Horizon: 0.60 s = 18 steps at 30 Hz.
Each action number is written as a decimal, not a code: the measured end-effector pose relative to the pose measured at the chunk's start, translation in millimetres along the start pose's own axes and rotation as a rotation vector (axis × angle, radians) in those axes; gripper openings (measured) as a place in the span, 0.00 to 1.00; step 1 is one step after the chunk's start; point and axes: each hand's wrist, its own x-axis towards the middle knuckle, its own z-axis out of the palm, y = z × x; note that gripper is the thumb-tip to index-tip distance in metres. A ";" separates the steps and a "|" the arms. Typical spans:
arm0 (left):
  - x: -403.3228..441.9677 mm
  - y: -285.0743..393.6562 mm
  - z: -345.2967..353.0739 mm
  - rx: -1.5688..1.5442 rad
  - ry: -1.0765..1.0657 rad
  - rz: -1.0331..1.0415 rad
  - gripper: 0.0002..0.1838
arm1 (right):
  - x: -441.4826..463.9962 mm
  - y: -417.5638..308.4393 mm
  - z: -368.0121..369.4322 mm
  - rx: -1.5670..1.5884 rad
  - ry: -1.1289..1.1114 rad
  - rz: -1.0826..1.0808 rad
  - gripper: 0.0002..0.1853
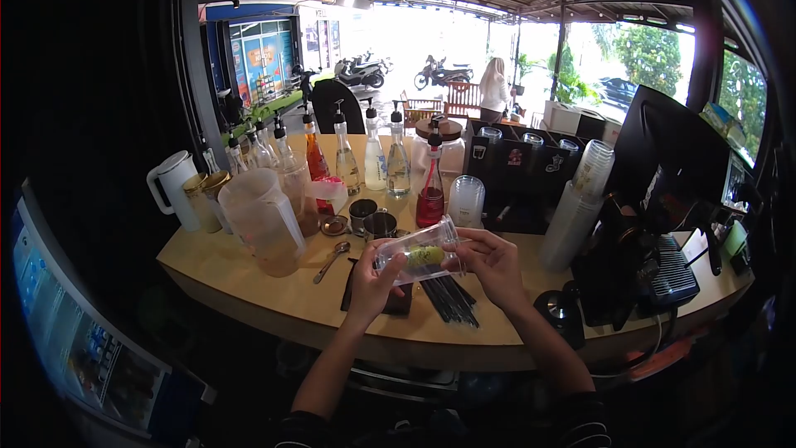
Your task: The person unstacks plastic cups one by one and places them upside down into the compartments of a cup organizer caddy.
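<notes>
Between my two hands a clear plastic cup (405,256) lies almost on its side, a yellow-green label showing on its wall. My left hand (375,277) is wrapped around the cup's left end, thumb along the front. The fingers of my right hand (491,262) pinch the right end. Below the cup, a bundle of black straws (450,300) rests on the counter (249,286). Just beyond it stand a metal cup (380,225) and a bottle of red syrup (430,203). A spoon (332,262) lies to the left.
A large translucent pitcher (264,224) stands at the left, with several pump bottles (347,162) behind. Stacked cups (572,220) rise at the right beside a dark coffee machine (618,253). Outside, a person (495,87) stands near wooden benches (463,98).
</notes>
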 end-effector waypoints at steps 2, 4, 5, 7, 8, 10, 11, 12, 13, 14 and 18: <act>1.0 -0.6 -0.2 -0.026 -0.006 -0.004 0.24 | 0.9 1.3 -1.0 0.040 0.008 0.002 0.17; 2.3 -2.9 -2.5 -0.040 -0.013 -0.014 0.24 | 0.8 1.4 0.2 0.035 0.020 0.011 0.17; 2.9 -3.6 -3.4 -0.055 -0.017 -0.025 0.24 | 0.8 1.4 0.7 0.030 0.030 0.023 0.17; 3.1 -3.4 -3.9 -0.061 -0.017 -0.033 0.24 | 0.8 2.4 1.0 0.035 0.033 0.019 0.17; 2.7 -3.4 -4.5 -0.068 -0.014 -0.043 0.24 | 0.6 3.3 1.3 0.040 0.033 0.020 0.17; 2.7 -3.6 -5.2 -0.066 -0.013 -0.040 0.23 | 0.9 5.4 1.4 0.036 0.035 0.022 0.17; 2.7 -3.8 -5.2 -0.065 -0.014 -0.036 0.23 | 1.0 6.2 1.2 0.030 0.037 0.024 0.17; 2.8 -4.3 -5.3 -0.065 -0.014 -0.036 0.23 | 0.9 6.7 1.4 0.029 0.037 0.023 0.17; 2.9 -5.3 -5.7 -0.061 -0.011 -0.028 0.23 | 1.0 7.3 2.0 0.027 0.040 0.020 0.17; 2.8 -6.1 -6.2 -0.057 -0.008 -0.019 0.23 | 0.9 7.9 2.5 0.024 0.042 0.016 0.17; 3.2 -7.6 -7.4 -0.057 -0.014 0.011 0.23 | 1.3 10.8 3.3 0.030 0.051 0.002 0.17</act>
